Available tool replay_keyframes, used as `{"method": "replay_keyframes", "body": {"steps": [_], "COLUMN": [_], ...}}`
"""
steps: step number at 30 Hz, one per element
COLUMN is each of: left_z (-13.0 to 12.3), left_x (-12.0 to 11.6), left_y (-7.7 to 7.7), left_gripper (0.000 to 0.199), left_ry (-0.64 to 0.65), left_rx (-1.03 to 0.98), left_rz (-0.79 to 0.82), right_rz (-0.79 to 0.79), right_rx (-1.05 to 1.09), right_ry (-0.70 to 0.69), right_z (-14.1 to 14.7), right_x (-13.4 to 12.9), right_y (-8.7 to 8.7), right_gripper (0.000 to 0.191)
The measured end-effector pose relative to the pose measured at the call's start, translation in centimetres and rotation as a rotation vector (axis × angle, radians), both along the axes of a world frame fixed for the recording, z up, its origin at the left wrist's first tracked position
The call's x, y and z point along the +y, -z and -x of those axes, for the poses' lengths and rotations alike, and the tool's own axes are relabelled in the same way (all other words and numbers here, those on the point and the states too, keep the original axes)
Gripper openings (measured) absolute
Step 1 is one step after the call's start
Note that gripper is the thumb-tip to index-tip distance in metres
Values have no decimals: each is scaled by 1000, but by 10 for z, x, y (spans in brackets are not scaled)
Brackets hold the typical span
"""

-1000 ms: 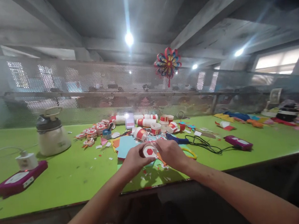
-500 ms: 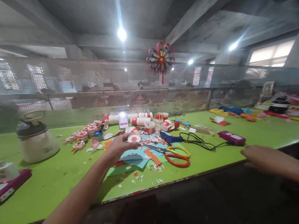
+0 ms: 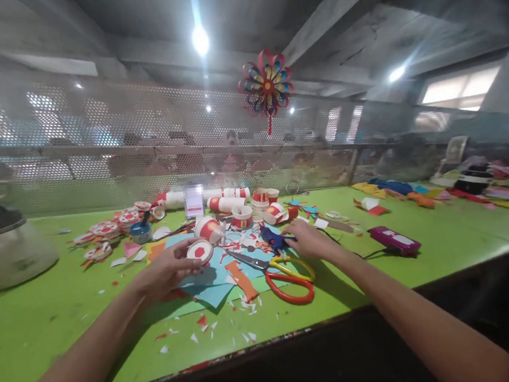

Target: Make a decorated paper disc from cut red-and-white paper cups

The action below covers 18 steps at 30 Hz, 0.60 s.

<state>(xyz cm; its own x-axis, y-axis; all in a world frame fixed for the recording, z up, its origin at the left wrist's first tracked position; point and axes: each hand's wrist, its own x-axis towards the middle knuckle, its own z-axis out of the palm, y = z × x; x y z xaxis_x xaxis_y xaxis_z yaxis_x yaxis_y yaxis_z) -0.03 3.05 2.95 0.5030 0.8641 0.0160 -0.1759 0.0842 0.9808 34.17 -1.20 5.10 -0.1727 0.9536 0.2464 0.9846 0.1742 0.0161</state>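
Observation:
My left hand (image 3: 166, 268) grips a white paper cup base (image 3: 207, 251) with a red hexagon on it, fingers at its left edge. My right hand (image 3: 308, 240) is closed around the handle end of a blue glue gun (image 3: 271, 237), which lies on the table; its fingers are partly hidden. Between and below the hands are open scissors (image 3: 291, 294) with one red and one yellow handle. Under them lie light blue paper sheets (image 3: 214, 292) and an orange paper strip (image 3: 243, 282). Several red and white paper cups (image 3: 242, 217) are just beyond.
A phone (image 3: 194, 204) stands upright at the back. Decorated paper discs (image 3: 105, 229) and a blue jar (image 3: 140, 232) are left of centre. A large jug (image 3: 3, 251) stands far left, a purple power strip (image 3: 395, 240) right. Paper scraps litter the green table (image 3: 92, 327).
My right hand has come in from the right table edge and taken hold of the glue gun. My left hand has moved slightly left and nearer with the cup base. The view has shifted right.

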Motion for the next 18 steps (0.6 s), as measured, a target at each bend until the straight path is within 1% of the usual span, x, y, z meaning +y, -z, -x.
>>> {"method": "replay_keyframes", "body": {"steps": [2,4,6,9,14,18], "left_z": [1,2,2,0,-1,-5], "left_x": [2,3,2,1,5,6], "left_y": [4,7,9,11,13,13], "left_gripper": [57,58,60,62,61,58], "left_ry": [9,13,9,5,10,59], "left_rx": [20,50,85,119,206,237], "left_rz": [36,68,95,115,55,-12], "right_rz": [10,22,28,29,31,29], "right_rx": [-2,6,24,57,99,109], "right_ry": [-4,-19,-40,-66,-47,-16], "right_z": [-1,-2,-4,-8,-14,-16], "right_x": [16,24,26,26,27,29], "right_y": [12,21,27,31,35,40], "right_gripper": [21,26,31,35,40,40]}}
